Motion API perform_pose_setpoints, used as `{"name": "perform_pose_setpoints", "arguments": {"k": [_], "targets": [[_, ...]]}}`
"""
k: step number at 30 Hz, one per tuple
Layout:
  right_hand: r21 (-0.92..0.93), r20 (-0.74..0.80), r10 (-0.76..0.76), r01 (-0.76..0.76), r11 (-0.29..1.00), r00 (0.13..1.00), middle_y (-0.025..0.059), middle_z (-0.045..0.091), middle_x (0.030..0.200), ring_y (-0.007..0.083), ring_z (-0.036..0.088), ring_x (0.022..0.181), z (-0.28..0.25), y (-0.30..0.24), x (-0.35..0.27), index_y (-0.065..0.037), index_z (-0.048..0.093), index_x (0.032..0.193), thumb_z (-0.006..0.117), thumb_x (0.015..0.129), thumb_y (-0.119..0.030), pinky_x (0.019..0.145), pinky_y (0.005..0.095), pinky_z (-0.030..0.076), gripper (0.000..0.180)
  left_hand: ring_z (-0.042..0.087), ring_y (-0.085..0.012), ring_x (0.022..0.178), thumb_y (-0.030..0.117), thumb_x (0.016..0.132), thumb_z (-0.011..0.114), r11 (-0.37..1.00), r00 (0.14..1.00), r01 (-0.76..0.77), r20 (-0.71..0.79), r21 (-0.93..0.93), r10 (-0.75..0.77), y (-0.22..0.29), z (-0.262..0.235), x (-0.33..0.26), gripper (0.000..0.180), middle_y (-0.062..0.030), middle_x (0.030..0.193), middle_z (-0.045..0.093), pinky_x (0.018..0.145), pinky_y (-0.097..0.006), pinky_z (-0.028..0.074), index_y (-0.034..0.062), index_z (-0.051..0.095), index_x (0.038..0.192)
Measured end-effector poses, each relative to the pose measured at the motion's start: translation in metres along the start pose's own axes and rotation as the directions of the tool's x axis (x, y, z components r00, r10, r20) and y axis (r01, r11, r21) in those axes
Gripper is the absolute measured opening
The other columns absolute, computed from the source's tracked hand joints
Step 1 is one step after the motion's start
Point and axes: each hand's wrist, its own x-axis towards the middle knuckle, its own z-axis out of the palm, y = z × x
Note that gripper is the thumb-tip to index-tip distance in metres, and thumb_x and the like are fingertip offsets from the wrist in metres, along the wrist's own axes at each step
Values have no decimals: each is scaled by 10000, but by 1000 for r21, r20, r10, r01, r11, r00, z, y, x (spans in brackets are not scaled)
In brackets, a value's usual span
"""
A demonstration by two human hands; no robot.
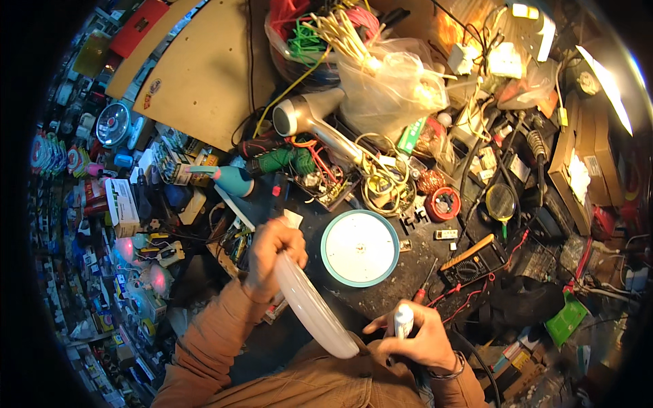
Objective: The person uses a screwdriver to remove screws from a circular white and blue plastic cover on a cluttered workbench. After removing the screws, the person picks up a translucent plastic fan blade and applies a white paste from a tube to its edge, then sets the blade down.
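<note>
My left hand (273,253) grips the upper edge of a white round cover (316,313), which is tilted nearly edge-on in front of my body. In my right hand (427,340) is a small white tube (403,319), pinched upright between thumb and fingers. The tube's end lies close to the cover's lower edge; a gap shows between them. Just beyond, a round white disc with a teal rim (394,257) lies flat on the dark bench. A screwdriver (420,294) lies beside my right hand.
A multimeter (469,267) with red leads lies to the right. Behind the disc are a hair dryer (320,129), tangled wires (388,183) and a red tape roll (443,204). A magnifying glass (500,202) is farther right. Crowded goods (122,211) fill the left side.
</note>
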Motion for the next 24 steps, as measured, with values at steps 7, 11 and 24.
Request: {"name": "perform_pose_setpoints", "arguments": {"k": [7, 11, 24], "targets": [[-201, -36, 52, -59, 978, 998, 102, 803, 928, 183, 780, 818, 8, -29, -14, 2, 731, 1246, 673, 1158, -218, 759, 351, 595, 243, 333, -163, 505, 404, 1174, 395, 925, 993, 114, 14, -363, -117, 14, -46, 25, 562, 12, 573, 330, 628, -350, 455, 185, 351, 659], [-205, 40, 59, -50, 977, 997, 106, 839, 942, 145, 798, 842, 21, -41, -14, 56, 747, 1251, 702, 1143, -164, 789, 311, 616, 249, 317, -164, 475, 420, 1151, 395, 898, 981, 188, 39, -397, -189, 16, -53, 28, 577, 25, 521, 306, 631, -351, 446, 208, 337, 618], [-406, -34, -99, 77, 911, 994, 122, 824, 817, 219, 809, 691, 35, -40, -3, 10, 841, 1163, 792, 1059, -150, 639, 333, 611, 197, 287, -134, 449, 431, 1190, 355, 960, 996, 83, 43, -268, -74, 31, -42, 23, 601, 34, 510, 315, 602, -310, 439, 192, 363, 639]]}}
